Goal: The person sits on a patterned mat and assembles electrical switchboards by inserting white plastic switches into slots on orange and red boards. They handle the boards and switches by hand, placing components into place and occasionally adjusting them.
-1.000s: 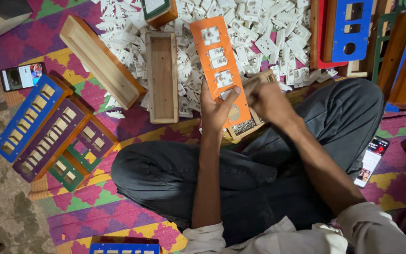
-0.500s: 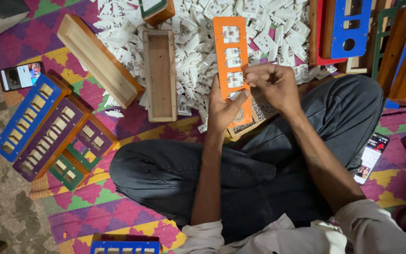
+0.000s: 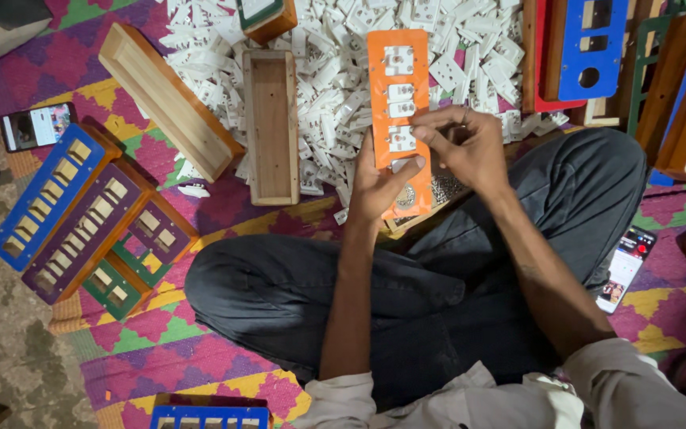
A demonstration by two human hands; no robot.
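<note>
Orange faceplate (image 3: 398,119) held upright over the lap, above the near edge of the patterned mat (image 3: 192,357), long axis pointing away toward the heap of white switch parts (image 3: 335,71) at the mat's far edge. Left hand (image 3: 380,184) clamped on the plate's lower end, thumb across the front. Right hand (image 3: 464,145) pinching with fingertips at a white switch (image 3: 400,140) seated in one of the cut-outs, pressing it home by the look of it. Probably light, thin and stiff, likely to flex a little along its length; smooth painted face, so best taken by the long edges or the lower end, clear of the openings. White inserts small and rigid, probably a snug snap fit, easy to drop. Beside the plate toward the left edge, an empty wooden box (image 3: 271,127) standing lengthwise, a second wooden box (image 3: 170,99) lying aslant beyond it. Blue and purple framed boards (image 3: 73,210) stacked near the mat's left edge, one phone (image 3: 35,127) just past them, another phone (image 3: 626,268) by the right knee. Against the frame a second back: plate then tilted and lower, now straighter and raised; right hand then at its lower part, now up at mid-plate.
</note>
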